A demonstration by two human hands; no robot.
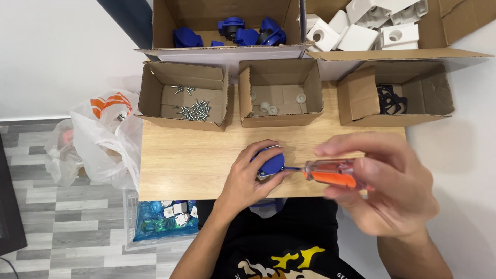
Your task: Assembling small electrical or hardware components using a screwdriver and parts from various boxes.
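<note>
Gripping blue part [270, 161] w/ left hand [248, 178], right hand [385, 183] holding orange screwdriver [330, 173] at it

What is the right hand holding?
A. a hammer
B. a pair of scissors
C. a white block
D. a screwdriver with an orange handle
D: the right hand grips a screwdriver with an orange handle, its tip at the blue plastic part that the left hand holds on the wooden table.

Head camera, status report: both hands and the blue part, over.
Left hand grips blue part on wooden table. Right hand holds orange-handled screwdriver, tip at the part. Nothing between them.
</note>
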